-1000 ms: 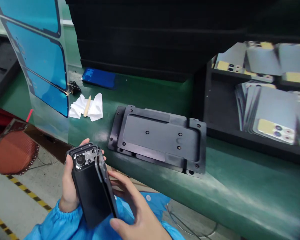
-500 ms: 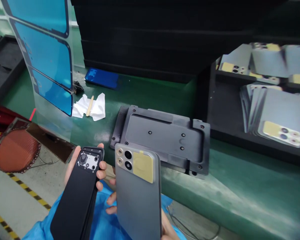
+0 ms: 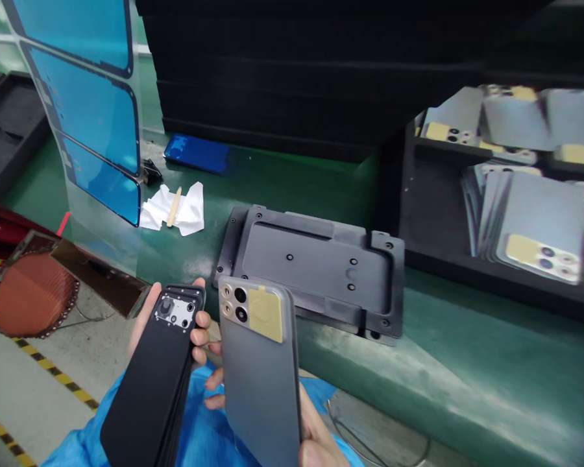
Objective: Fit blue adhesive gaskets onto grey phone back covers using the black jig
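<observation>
My left hand [image 3: 200,336] is wrapped round a stack of black phone back covers [image 3: 143,389], whose top one has a silvery plate with camera holes at its upper end. Beside it, my right hand [image 3: 316,431] grips a grey phone back cover [image 3: 257,389] by its long edges. Its outer face, with camera rings and a yellow film [image 3: 266,314], is turned up to me. A second layer shows along its right edge; I cannot tell how many there are. Just beyond, a dark grey fixture [image 3: 321,272] with a phone-shaped recess lies on the green bench [image 3: 467,363].
On the right, a black tray [image 3: 433,214] holds several grey back covers [image 3: 540,214]. A clear sheet with blue panels [image 3: 87,117] hangs at left. Near it are a white tissue with a wooden stick [image 3: 174,207], a binder clip [image 3: 152,172] and a blue-filmed panel [image 3: 197,154].
My right hand has moved slightly left with the grey cover, turning it a little edge-on and closer to the black stack. My left hand's grip on the stack is unchanged.
</observation>
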Action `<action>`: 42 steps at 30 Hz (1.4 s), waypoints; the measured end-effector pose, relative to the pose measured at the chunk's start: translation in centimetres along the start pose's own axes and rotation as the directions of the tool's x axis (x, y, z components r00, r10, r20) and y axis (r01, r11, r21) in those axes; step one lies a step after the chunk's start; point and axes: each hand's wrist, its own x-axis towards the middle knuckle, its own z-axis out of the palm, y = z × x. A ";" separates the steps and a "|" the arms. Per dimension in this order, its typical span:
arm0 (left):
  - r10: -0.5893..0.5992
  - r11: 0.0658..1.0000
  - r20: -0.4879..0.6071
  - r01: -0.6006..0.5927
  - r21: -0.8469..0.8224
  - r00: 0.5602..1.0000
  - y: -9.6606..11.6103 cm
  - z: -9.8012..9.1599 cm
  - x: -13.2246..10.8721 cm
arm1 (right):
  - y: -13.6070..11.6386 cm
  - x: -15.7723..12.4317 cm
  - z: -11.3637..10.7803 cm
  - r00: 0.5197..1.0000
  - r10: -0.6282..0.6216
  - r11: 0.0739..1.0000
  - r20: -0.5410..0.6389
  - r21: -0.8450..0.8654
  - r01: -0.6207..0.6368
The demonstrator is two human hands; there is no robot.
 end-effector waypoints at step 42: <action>0.025 0.993 0.113 -0.038 0.116 0.993 -0.7 -2.7 0.9 | -0.4 0.2 -0.1 0.997 -0.037 0.998 0.072 0.044 0.034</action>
